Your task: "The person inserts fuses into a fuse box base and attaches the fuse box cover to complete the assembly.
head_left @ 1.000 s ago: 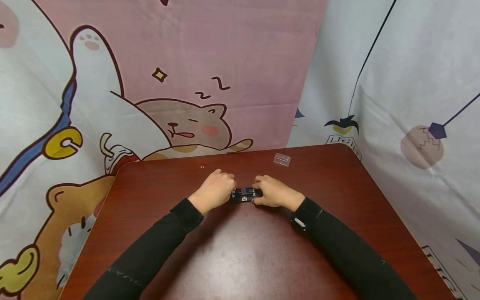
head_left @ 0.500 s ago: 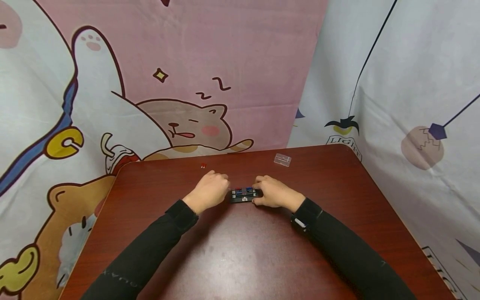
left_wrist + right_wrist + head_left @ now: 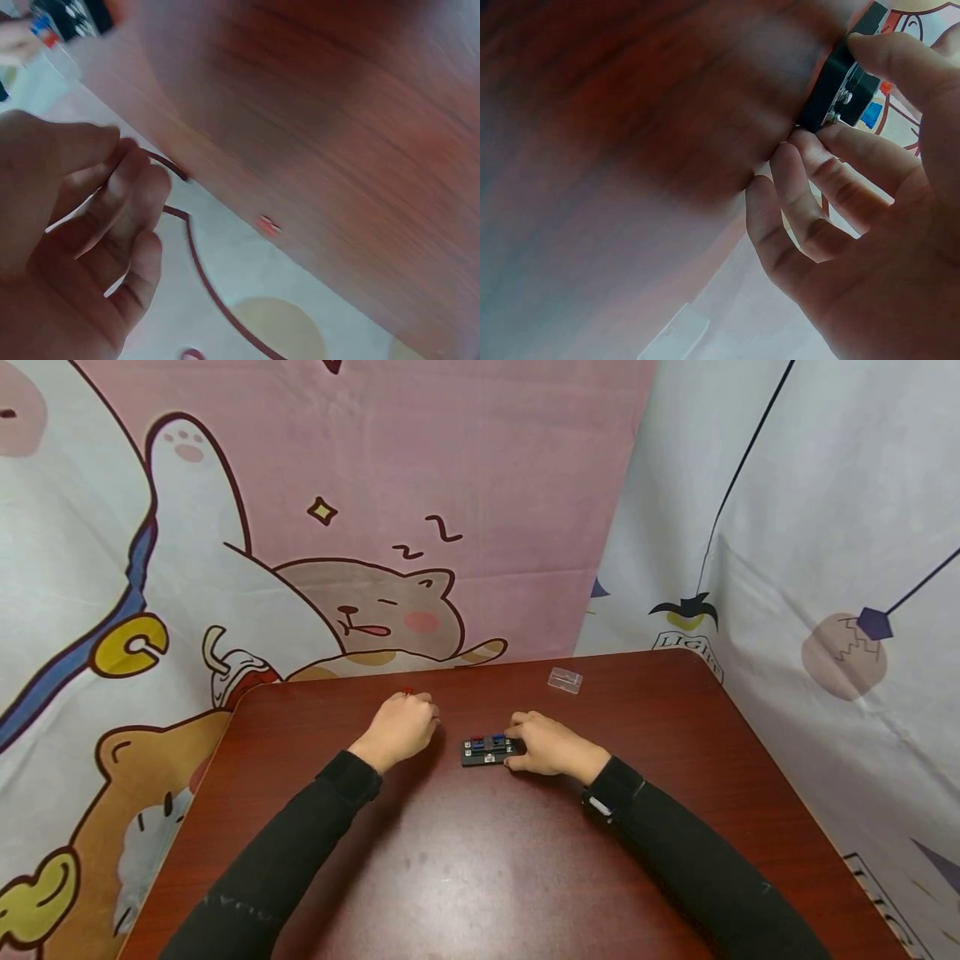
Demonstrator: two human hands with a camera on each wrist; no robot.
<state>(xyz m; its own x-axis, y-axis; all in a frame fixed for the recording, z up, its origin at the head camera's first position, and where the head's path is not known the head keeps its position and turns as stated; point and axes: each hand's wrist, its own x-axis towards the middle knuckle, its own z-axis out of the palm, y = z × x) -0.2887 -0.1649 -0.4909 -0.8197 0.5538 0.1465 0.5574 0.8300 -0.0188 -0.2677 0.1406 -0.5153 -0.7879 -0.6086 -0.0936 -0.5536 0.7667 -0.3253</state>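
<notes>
A small black fuse block (image 3: 487, 749) with red and blue pieces in its top lies on the dark red table (image 3: 480, 868). My right hand (image 3: 521, 746) pinches its right end between thumb and fingers, and the right wrist view shows the block (image 3: 841, 88) held at that end. My left hand (image 3: 418, 712) is out to the left of the block, its fingers loosely curled with nothing visible in them. It is just short of a tiny red piece (image 3: 407, 691) near the table's far edge. In the left wrist view this red piece (image 3: 267, 225) lies a little beyond the fingers (image 3: 131, 180).
A small clear plastic cover (image 3: 564, 680) lies at the back right of the table and also appears as a clear piece (image 3: 673, 337) in the right wrist view. Printed cloth backdrops hang close behind and to the right of the table.
My left hand has left the block and moved left and away, toward the tiny red piece. The right hand and the block have stayed in place.
</notes>
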